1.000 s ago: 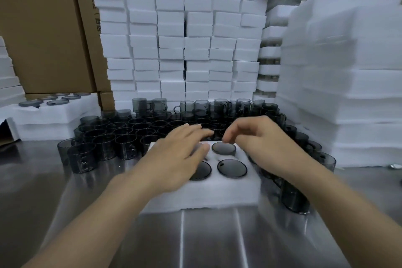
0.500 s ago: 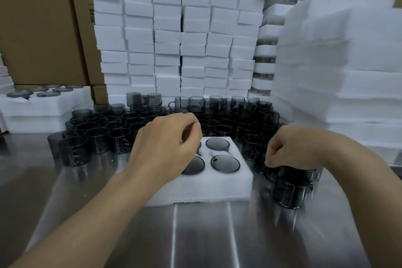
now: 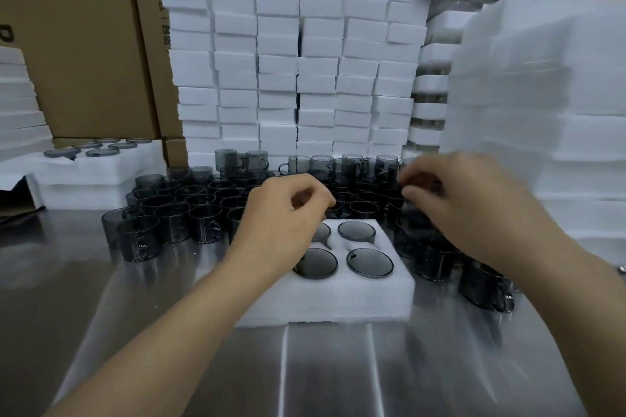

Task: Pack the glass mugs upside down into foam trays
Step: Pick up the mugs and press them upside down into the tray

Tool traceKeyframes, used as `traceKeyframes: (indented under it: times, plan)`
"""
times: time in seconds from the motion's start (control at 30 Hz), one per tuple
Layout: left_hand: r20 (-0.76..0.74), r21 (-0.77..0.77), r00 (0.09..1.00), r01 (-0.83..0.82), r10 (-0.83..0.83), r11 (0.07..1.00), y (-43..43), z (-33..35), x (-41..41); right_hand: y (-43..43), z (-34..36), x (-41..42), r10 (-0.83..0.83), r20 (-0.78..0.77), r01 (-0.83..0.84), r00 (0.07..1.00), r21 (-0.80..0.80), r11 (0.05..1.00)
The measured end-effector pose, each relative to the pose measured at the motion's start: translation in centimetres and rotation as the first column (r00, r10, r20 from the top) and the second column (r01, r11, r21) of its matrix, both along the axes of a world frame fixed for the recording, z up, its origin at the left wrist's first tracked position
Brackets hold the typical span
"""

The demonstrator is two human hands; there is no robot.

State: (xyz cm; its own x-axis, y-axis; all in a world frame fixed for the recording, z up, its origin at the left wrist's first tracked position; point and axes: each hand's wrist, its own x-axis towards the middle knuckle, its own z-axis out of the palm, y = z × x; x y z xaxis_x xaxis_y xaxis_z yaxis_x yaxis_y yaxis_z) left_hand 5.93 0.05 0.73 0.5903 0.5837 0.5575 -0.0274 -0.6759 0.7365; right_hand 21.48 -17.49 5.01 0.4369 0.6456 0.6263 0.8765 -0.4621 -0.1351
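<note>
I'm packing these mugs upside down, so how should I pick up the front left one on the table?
Take the mug by its rim, from above and the front: it stands upright, mouth open, with open table before it, while other mugs crowd its back and right. Thumb outside, fingers inside should make flipping it easy.

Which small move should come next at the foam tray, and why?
Likely, the right hand should bring the blurred mug that it seems to grip over the foam tray, rim down. Four upturned mugs already sit there; the left hand hides the tray's left part, so a free slot is only probable.
</note>
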Motion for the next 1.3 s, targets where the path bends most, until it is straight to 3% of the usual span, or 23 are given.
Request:
traceKeyframes:
  times: [0.1, 0.2, 0.3, 0.47, 0.57, 0.67, 0.77, 0.83, 0.9, 0.93, 1.0, 1.07, 1.3]
  plan:
    - [0.018, -0.305, 0.986, 0.164, -0.167, 0.938, -0.7, 0.7, 0.1, 1.2, -0.5, -1.5, 0.193, 0.137, -0.222, 0.972, 0.247, 0.943]
    - [0.109, -0.566, 0.940, 0.326, -0.323, 0.757, -1.1, 0.8, -0.2, 2.3, -1.9, -3.3, 0.334, 0.248, -0.396, 0.909, 0.268, 0.878]
    - [0.189, -0.632, 0.891, 0.432, -0.413, 0.643, -1.3, 0.9, -0.2, 2.9, -3.0, -3.9, 0.361, 0.349, -0.460, 0.865, 0.261, 0.849]
    - [0.354, -0.661, 0.840, 0.536, -0.411, 0.525, -1.3, 0.6, 0.1, 3.2, -3.3, -3.5, 0.405, 0.383, -0.518, 0.830, 0.261, 0.815]
    - [0.452, -0.657, 0.805, 0.592, -0.385, 0.467, -1.3, 0.7, 0.0, 3.5, -3.2, -3.2, 0.314, 0.447, -0.481, 0.837, 0.331, 0.812]
    - [0.548, -0.588, 0.754, 0.655, -0.362, 0.475, -1.3, 0.9, -0.1, 3.4, -3.3, -2.5, 0.257, 0.422, -0.433, 0.870, 0.402, 0.807]
    - [0.579, -0.495, 0.735, 0.661, -0.352, 0.565, -1.2, 1.1, 0.0, 3.4, -3.3, -2.7, 0.415, 0.201, -0.458, 0.887, 0.485, 0.745]
    - [0.518, -0.399, 0.783, 0.578, -0.345, 0.712, -1.1, 1.0, -0.1, 3.5, -3.3, -3.2, 0.495, 0.084, -0.453, 0.865, 0.555, 0.698]
    - [0.390, -0.150, 0.878, 0.356, -0.276, 0.922, -0.8, 0.9, -0.2, 3.6, -3.4, -3.4, 0.533, 0.033, -0.439, 0.846, 0.609, 0.660]
    - [0.334, 0.012, 0.919, 0.218, -0.210, 0.976, -0.5, 0.8, -0.3, 3.5, -3.4, -3.5, 0.547, 0.021, -0.435, 0.837, 0.631, 0.642]
    - [0.306, 0.269, 0.950, -0.019, -0.067, 0.963, 0.1, 0.7, -0.4, 3.4, -3.2, -3.7, 0.570, 0.008, -0.435, 0.822, 0.655, 0.618]
    - [0.338, 0.376, 0.941, -0.131, -0.005, 0.917, 0.6, 0.6, -0.5, 3.4, -3.1, -3.9, 0.564, 0.029, -0.447, 0.825, 0.644, 0.621]
    - [0.409, 0.420, 0.911, -0.228, 0.041, 0.878, -0.1, 0.6, -0.5, 3.4, -3.1, -4.0, 0.536, 0.082, -0.448, 0.840, 0.662, 0.601]
